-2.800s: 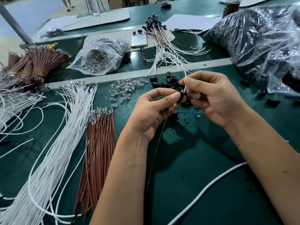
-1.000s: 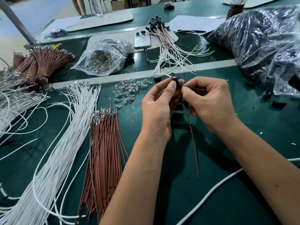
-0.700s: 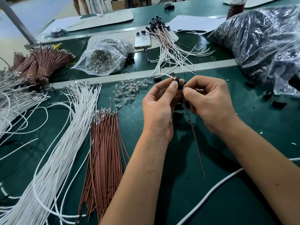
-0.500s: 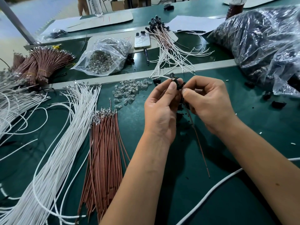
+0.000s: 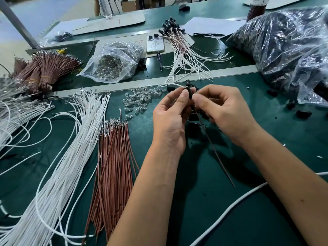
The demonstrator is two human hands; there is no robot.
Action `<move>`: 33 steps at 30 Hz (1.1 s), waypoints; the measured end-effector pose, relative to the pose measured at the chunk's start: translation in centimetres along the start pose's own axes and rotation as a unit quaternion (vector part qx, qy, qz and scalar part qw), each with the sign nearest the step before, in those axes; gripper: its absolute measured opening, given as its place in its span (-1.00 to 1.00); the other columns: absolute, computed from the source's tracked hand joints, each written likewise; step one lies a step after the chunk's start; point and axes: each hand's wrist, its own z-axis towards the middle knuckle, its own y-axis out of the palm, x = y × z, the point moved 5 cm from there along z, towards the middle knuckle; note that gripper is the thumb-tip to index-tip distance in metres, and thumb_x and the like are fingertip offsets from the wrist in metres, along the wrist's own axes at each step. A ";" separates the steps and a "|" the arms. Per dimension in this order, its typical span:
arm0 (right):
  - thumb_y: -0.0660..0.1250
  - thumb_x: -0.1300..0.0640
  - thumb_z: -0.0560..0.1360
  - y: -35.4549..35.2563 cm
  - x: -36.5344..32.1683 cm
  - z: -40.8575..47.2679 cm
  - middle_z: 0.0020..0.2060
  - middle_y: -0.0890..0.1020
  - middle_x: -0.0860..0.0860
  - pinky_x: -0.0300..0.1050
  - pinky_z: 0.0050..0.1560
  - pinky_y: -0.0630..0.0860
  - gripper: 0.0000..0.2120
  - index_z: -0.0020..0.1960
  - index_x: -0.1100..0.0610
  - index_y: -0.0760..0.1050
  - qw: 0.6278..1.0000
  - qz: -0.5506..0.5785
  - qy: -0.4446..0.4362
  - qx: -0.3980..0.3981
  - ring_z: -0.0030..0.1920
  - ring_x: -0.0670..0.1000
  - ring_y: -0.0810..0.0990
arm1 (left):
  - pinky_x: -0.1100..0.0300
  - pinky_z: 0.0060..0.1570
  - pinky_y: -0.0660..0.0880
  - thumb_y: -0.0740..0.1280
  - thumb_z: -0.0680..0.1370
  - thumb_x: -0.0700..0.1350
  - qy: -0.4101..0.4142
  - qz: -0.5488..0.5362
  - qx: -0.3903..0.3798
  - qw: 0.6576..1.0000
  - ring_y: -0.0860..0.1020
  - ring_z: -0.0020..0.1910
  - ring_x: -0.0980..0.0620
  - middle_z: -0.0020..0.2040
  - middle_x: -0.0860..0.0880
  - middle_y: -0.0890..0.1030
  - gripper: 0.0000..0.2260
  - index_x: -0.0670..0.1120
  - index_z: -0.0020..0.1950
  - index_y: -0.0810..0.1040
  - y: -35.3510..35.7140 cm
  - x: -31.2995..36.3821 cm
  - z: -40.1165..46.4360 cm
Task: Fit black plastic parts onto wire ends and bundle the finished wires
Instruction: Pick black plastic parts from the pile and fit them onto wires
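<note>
Black plastic part [image 5: 189, 91], small and dark, pinched between left hand [image 5: 170, 119] and right hand [image 5: 223, 112].

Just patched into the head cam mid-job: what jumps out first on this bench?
At centre, the left hand and right hand pinch a black plastic part with a brown wire hanging from it. To the left lie long fans of white wires and brown wires. At far right bulges a clear bag of black parts.
</note>
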 end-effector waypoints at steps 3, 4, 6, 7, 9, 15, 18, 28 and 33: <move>0.51 0.22 0.54 -0.1 -0.1 0.0 -0.27 0.69 0.16 -0.12 -0.18 0.56 -0.91 -0.13 0.20 0.67 0.999 -0.024 -0.019 -0.008 -0.27 -0.04 0.57 | 0.31 -0.25 0.57 0.33 0.59 -0.33 0.013 0.025 -0.003 1.000 0.66 -0.27 0.10 -0.18 -0.07 0.72 -0.89 -0.14 -0.02 0.58 -0.1 0.3 0.1; 0.51 0.23 0.53 -0.3 -0.1 0.1 -0.27 0.69 0.16 -0.15 -0.19 0.54 -0.91 -0.14 0.20 0.68 0.999 -0.032 -0.019 -0.024 -0.27 -0.06 0.57 | 0.32 -0.25 0.55 0.33 0.59 -0.33 0.019 0.027 0.000 0.999 0.64 -0.28 0.10 -0.16 -0.08 0.72 -0.90 -0.14 -0.01 0.58 -0.3 0.5 0.2; 0.53 0.22 0.52 -0.5 -0.2 0.2 -0.36 0.66 0.08 -0.22 -0.26 0.46 -0.90 -0.18 0.16 0.68 0.990 -0.078 -0.006 -0.114 -0.32 -0.11 0.51 | 0.30 -0.23 0.54 0.33 0.60 -0.30 0.029 0.020 0.010 0.999 0.61 -0.28 0.10 -0.14 -0.07 0.72 -0.91 -0.14 0.01 0.60 -0.7 1.1 0.5; 0.53 0.18 0.50 -0.5 -0.2 0.0 -0.39 0.63 0.06 -0.22 -0.29 0.41 -0.89 -0.20 0.13 0.68 0.978 -0.108 0.005 -0.176 -0.34 -0.11 0.48 | 0.28 -0.22 0.53 0.33 0.60 -0.29 0.034 0.013 0.015 0.999 0.60 -0.28 0.10 -0.14 -0.07 0.72 -0.91 -0.14 0.02 0.60 -1.0 1.4 0.6; 0.51 0.08 0.48 -0.5 0.1 -0.4 -0.42 0.58 0.04 -0.20 -0.33 0.35 -0.86 -0.21 0.11 0.68 0.955 -0.133 0.028 -0.264 -0.37 -0.09 0.43 | 0.27 -0.21 0.54 0.33 0.60 -0.27 0.043 0.005 0.021 0.999 0.61 -0.26 0.10 -0.13 -0.06 0.72 -0.92 -0.14 0.03 0.61 -1.7 2.2 0.8; 0.48 -0.07 0.49 -0.4 0.1 -0.1 -0.45 0.54 -0.09 -0.33 -0.44 0.33 -0.73 -0.12 0.16 0.69 0.991 0.000 0.031 -0.130 -0.45 -0.16 0.40 | 0.25 -0.17 0.54 0.32 0.60 -0.30 0.040 0.127 -0.053 0.990 0.58 -0.29 0.09 -0.13 -0.08 0.71 -0.91 -0.17 0.02 0.60 -0.9 1.9 0.5; 0.52 0.14 0.52 0.1 -0.1 -0.3 -0.51 0.50 -0.10 -0.33 -0.47 0.30 -0.82 -0.22 0.17 0.64 0.983 -0.011 0.018 -0.182 -0.50 -0.15 0.37 | 0.26 -0.22 0.52 0.31 0.59 -0.29 0.034 0.106 -0.059 0.992 0.56 -0.32 0.10 -0.14 -0.07 0.71 -0.91 -0.17 0.02 0.59 -0.6 1.7 0.4; 0.50 -0.03 0.46 -0.1 0.3 -0.4 -0.44 0.56 0.06 -0.33 -0.59 0.24 -0.65 -0.16 0.30 0.62 0.979 0.063 0.100 -0.164 -0.55 -0.12 0.37 | 0.22 -0.24 0.57 0.31 0.61 -0.28 0.061 0.154 -0.084 0.983 0.58 -0.28 0.08 -0.11 -0.07 0.71 -0.89 -0.14 -0.01 0.62 -0.4 1.9 0.1; 0.48 0.16 0.55 -0.6 0.0 -0.2 -0.49 0.51 0.04 -0.31 -0.57 0.23 -0.78 -0.24 0.21 0.63 0.987 0.027 0.072 -0.139 -0.56 -0.09 0.34 | 0.16 -0.08 0.59 0.39 0.53 -0.27 0.043 0.133 -0.100 0.985 0.61 -0.23 0.05 -0.03 -0.14 0.71 -0.88 -0.19 0.05 0.61 -0.3 1.8 0.1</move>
